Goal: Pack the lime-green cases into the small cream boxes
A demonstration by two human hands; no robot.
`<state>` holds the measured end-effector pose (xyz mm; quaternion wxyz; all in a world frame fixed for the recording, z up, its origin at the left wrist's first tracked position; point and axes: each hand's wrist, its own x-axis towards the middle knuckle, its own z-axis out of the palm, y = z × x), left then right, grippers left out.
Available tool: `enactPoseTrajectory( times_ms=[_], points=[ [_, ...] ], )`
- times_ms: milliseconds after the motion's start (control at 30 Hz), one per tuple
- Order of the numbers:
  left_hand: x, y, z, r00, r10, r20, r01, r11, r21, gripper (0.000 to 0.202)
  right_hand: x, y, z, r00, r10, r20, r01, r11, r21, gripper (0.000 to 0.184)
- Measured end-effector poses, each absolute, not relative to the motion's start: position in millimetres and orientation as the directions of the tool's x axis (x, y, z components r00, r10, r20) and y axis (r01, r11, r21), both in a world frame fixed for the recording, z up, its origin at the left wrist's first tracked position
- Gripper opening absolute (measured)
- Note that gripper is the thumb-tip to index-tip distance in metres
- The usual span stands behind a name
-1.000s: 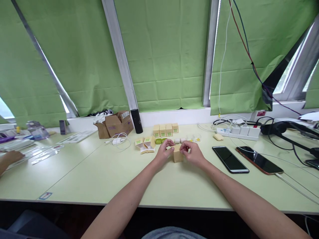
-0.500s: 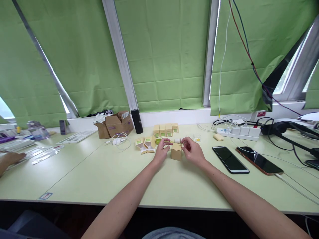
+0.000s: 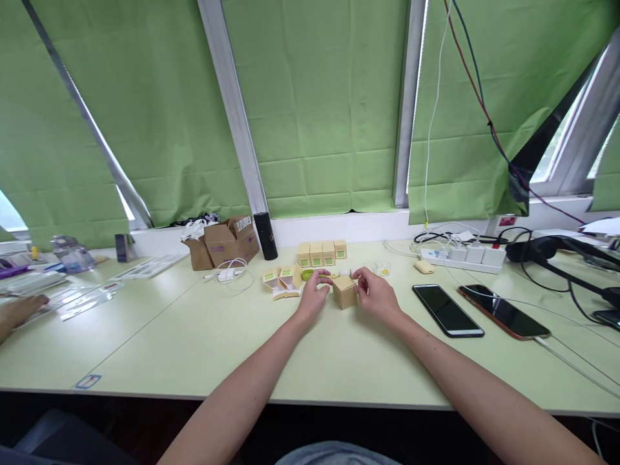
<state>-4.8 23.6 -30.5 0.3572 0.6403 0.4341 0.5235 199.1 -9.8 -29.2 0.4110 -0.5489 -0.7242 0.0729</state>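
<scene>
A small brown cardboard box (image 3: pixel 345 296) stands on the table in front of me, its top closed. My left hand (image 3: pixel 314 290) is at its left side, with curved fingertips against the back left edge. On the other side my right hand (image 3: pixel 372 290) pinches the box's right edge between thumb and fingers. Just behind the box lies a green item (image 3: pixel 307 274), partly hidden by my left hand. Two opened small cartons (image 3: pixel 281 283) with flaps out are to the left of my hands. Behind them, several closed small boxes (image 3: pixel 322 254) with green-marked fronts stand in a row.
A clear round container (image 3: pixel 382 268) sits behind my right hand. Two phones (image 3: pixel 448 311) lie to the right, near a power strip (image 3: pixel 462 258) and headphones (image 3: pixel 552 255). At the left are a charger cable (image 3: pixel 230 274), a large carton (image 3: pixel 232 242), a black cylinder (image 3: pixel 266 236) and another person's hand (image 3: pixel 22 310).
The small cardboard box has turned between my hands, so a corner now faces me. My hands have barely shifted.
</scene>
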Motion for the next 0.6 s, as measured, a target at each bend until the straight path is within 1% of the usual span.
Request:
enactPoseTrajectory(
  times_ms=[67,133,233,300,333,367,433,467,533,600],
  points=[
    [-4.7,22.6,-28.9,0.055,0.929,0.366,0.203,-0.37,0.907,0.039,200.2,-6.1,-31.9,-0.005,0.882,0.472,0.724,0.328,-0.607,0.024],
    [-4.7,21.4,-27.5,0.048,0.928,0.37,0.219,-0.371,0.902,0.035,201.3,-1.7,-35.3,0.027,0.905,0.425,0.679,0.296,-0.672,0.023],
    [-5.2,19.9,-26.0,0.046,0.929,0.368,0.233,-0.369,0.9,0.028,203.5,5.4,-40.1,0.013,0.927,0.375,0.542,0.309,-0.781,0.025],
    [-5.5,18.9,-25.1,0.042,0.932,0.359,0.239,-0.359,0.902,0.024,205.4,8.7,-41.7,0.012,0.931,0.364,0.477,0.315,-0.821,0.028],
    [-5.6,18.4,-24.6,0.035,0.934,0.355,0.245,-0.352,0.903,0.023,206.4,9.5,-41.9,0.021,0.933,0.36,0.473,0.308,-0.826,0.028],
    [-5.6,17.9,-24.2,0.025,0.936,0.352,0.254,-0.347,0.903,0.021,207.2,9.5,-41.5,0.035,0.935,0.353,0.49,0.292,-0.821,0.028],
    [-5.7,16.9,-23.3,0.0,0.935,0.355,0.282,-0.341,0.897,0.02,208.3,7.5,-39.8,0.062,0.942,0.33,0.584,0.234,-0.777,0.025],
    [-5.8,16.6,-23.0,-0.011,0.933,0.359,0.299,-0.339,0.892,0.02,208.4,5.7,-38.7,0.069,0.947,0.314,0.651,0.195,-0.734,0.023],
    [-6.2,16.3,-22.8,-0.022,0.932,0.362,0.329,-0.335,0.883,0.02,207.3,1.2,-36.6,0.055,0.959,0.276,0.784,0.13,-0.606,0.016],
    [-6.7,16.5,-23.0,-0.024,0.933,0.36,0.352,-0.329,0.876,0.02,205.2,-3.0,-35.1,0.011,0.97,0.243,0.868,0.111,-0.484,0.009]
  ],
)
